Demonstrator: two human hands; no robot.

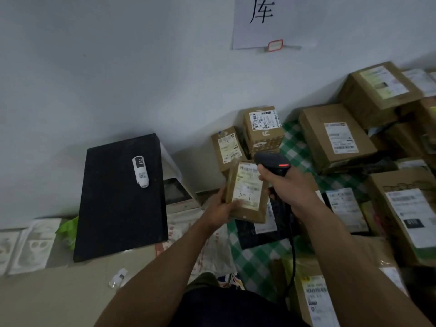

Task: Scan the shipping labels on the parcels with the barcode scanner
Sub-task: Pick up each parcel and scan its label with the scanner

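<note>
Small brown cardboard parcel (246,192), flat-sided and scuffed at the edges, sits in the left hand (220,208) on my feed: fingers curled round its lower left corner, thumb pressed on the face. Its white shipping label (247,188) faces the camera, with a barcode strip along the top and "3-1" handwritten near the bottom.

The right hand (280,185) is wrapped tight round the handle of the barcode scanner (273,162), a matte black plastic gun with a rounded head and a lit red strip. The scanner head sits just beside the parcel's upper right corner, and the knuckles overlap that corner. I cannot tell exactly where the scanner is aimed. A black cable (292,256) hangs down from the handle.

Below the hands, a green-and-white checked cloth (295,147) lies over what looks like the floor. More cardboard boxes with white labels crowd it: two small ones (264,131) against the wall and a larger one (335,135) to the right, with more stacked beyond.

To the left lies a flat black rectangular slab (120,204) with a grainy top, and a small white cylinder (140,172) marked "231" rests on it. The pale, smooth wall (118,67) carries a white paper sign (271,20) bearing one large black character.
</note>
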